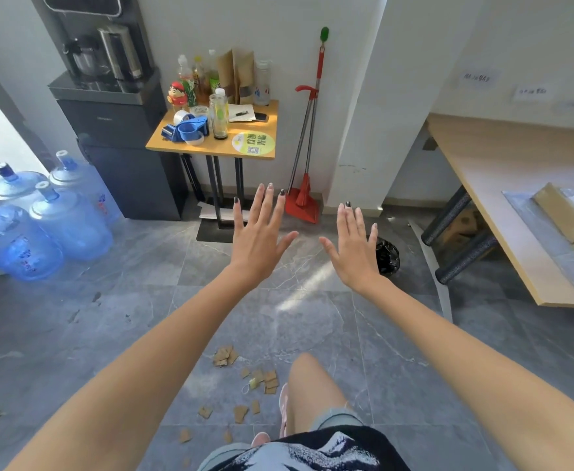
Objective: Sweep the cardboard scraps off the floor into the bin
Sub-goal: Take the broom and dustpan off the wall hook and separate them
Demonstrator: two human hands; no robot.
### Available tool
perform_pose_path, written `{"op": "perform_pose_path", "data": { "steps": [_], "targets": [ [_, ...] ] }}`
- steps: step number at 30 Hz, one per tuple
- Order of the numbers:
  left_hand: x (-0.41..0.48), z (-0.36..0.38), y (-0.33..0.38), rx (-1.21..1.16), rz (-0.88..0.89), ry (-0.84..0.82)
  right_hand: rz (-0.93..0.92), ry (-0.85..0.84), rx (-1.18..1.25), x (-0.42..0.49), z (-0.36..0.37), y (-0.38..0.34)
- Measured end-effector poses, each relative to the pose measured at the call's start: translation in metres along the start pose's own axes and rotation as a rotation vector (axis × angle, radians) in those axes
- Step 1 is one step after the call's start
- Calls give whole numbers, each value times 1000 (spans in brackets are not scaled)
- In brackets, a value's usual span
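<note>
Several brown cardboard scraps (243,382) lie scattered on the grey tiled floor just in front of my feet. A red broom and red dustpan set (304,198) leans upright against the white wall ahead. A bin lined with a black bag (387,256) stands on the floor, partly hidden behind my right hand. My left hand (258,237) and my right hand (355,248) are stretched out in front of me, palms down, fingers spread, holding nothing, well short of the broom.
A small wooden side table (211,147) with bottles and tape stands at the wall beside a dark water dispenser (115,130). Several blue water jugs (41,219) crowd the left. A long wooden table (523,205) with a parcel fills the right.
</note>
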State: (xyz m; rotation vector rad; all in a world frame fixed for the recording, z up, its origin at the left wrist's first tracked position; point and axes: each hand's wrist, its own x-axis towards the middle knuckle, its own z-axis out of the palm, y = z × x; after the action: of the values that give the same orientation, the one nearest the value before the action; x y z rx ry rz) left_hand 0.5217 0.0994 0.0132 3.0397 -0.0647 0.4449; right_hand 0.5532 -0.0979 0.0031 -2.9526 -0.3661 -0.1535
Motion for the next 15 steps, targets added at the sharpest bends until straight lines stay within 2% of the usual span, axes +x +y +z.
{"op": "perform_pose_path", "data": {
  "steps": [8, 15],
  "targets": [
    [50, 33, -11, -32, -17, 14, -45, -13, -4, 66, 18, 2],
    [149, 73, -3, -21, -37, 9, -62, 18, -11, 165, 26, 51]
  ]
}}
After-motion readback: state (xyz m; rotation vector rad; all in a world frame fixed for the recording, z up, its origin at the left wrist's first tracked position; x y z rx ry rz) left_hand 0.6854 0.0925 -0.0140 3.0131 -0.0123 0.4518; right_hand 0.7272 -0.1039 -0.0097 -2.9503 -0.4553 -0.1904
